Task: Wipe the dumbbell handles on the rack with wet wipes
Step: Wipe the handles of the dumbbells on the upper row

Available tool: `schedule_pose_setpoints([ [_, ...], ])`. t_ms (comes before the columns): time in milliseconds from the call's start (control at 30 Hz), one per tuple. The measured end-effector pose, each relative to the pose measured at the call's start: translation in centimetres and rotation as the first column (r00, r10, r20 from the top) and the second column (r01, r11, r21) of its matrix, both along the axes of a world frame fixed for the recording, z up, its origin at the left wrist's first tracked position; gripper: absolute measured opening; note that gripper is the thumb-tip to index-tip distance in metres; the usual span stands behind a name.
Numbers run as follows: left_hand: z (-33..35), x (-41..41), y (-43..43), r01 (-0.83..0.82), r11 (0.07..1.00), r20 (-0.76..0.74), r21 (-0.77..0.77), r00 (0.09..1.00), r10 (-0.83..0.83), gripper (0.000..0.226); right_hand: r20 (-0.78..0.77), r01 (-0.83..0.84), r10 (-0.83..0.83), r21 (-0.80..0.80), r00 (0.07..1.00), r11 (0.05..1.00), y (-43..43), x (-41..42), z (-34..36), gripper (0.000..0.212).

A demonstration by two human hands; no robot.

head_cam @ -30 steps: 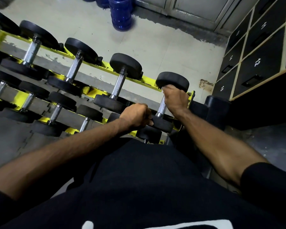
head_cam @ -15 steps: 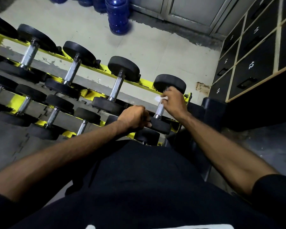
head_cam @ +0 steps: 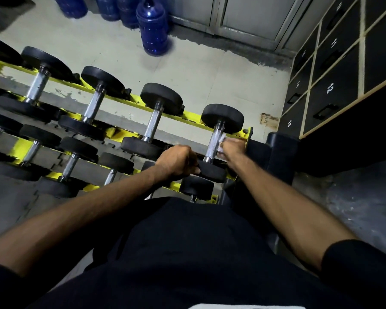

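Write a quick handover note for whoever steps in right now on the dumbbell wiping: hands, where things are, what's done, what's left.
Right hand: holds the wet wipe against the handle of the rightmost top-row dumbbell.
Left hand: curled at that dumbbell's near head; whether it grips is unclear.
Rack: dumbbells sit in two rows.
Done: this handle is mid-wipe; nothing shows which others are clean.
Left: probably the neighbouring handle and the rest of both rows.
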State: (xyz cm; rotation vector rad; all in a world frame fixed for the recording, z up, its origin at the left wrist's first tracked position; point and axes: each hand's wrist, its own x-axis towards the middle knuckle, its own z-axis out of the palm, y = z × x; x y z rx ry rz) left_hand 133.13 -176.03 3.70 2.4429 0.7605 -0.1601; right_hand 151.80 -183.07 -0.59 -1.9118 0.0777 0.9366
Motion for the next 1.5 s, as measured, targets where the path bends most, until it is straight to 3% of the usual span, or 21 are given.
schedule_pose_setpoints([
  [133,-0.1,0.1,0.1,-0.018,1.0,-0.013,0.003,1.0,0.019,0.024,-0.064,-0.179,0.174,-0.089,0.983,0.98,-2.6,-0.8,0.7,0.012],
  [267,-0.1,0.3,0.0,-0.035,0.999,-0.027,-0.01,0.999,0.034,0.023,0.006,0.034,-0.034,0.032,0.999,0.999,-1.9,-0.6,0.3,0.019],
  [333,-0.1,0.3,-0.1,-0.041,0.999,-0.022,-0.012,0.999,0.041,0.021,0.044,0.046,-0.048,0.048,0.998,0.998,-1.8,-0.8,0.0,0.02],
  [433,-0.3,0.3,-0.2,-0.059,0.998,-0.011,-0.016,0.998,0.059,0.02,0.113,-0.156,0.16,-0.051,0.981,0.987,-3.1,-1.1,-0.7,0.022],
  [533,-0.5,0.1,-0.2,-0.071,0.997,0.002,-0.014,0.997,0.071,0.021,0.148,-0.466,0.492,-0.181,0.858,0.866,-4.0,-0.7,-1.1,0.012],
  [733,-0.6,-0.1,-0.8,-0.09,0.996,0.038,-0.024,0.995,0.091,0.02,0.342,-0.393,0.457,-0.242,0.821,0.887,-4.1,-1.6,-0.9,0.018],
  [833,-0.6,-0.5,-1.1,-0.111,0.992,0.079,-0.065,0.99,0.116,0.017,0.286,-0.464,0.507,-0.207,0.813,0.861,-4.3,-1.0,-0.2,0.011],
  [933,-0.7,-0.6,-0.8,-0.154,0.97,0.095,-0.188,0.98,0.174,0.018,0.144,-0.427,0.425,-0.025,0.893,0.904,-4.2,-0.4,1.3,0.01],
  [1067,-0.6,-0.1,-0.3,-0.242,0.906,0.17,-0.348,0.934,0.314,0.053,-0.043,-0.376,0.393,0.209,0.919,0.903,-3.9,-0.7,3.0,0.011],
  [1133,-0.7,0.4,-0.5,-0.274,0.865,0.234,-0.42,0.888,0.395,0.059,-0.149,-0.346,0.401,0.3,0.904,0.889,-3.7,-0.9,3.3,0.012],
  [1300,-1.0,1.4,-0.4,-0.259,0.796,0.299,-0.547,0.828,0.474,0.033,-0.241,-0.282,0.39,0.384,0.889,0.879,-3.4,-1.1,3.6,0.008],
  [1400,-1.1,1.9,-0.2,-0.317,0.792,0.282,-0.522,0.812,0.511,0.018,-0.193,-0.304,0.396,0.377,0.898,0.875,-3.1,-1.1,3.7,0.005],
  [1500,-1.0,2.3,0.0,-0.413,0.763,0.284,-0.496,0.754,0.593,0.008,-0.239,-0.27,0.402,0.44,0.884,0.856,-2.7,-1.0,4.2,0.014],
])
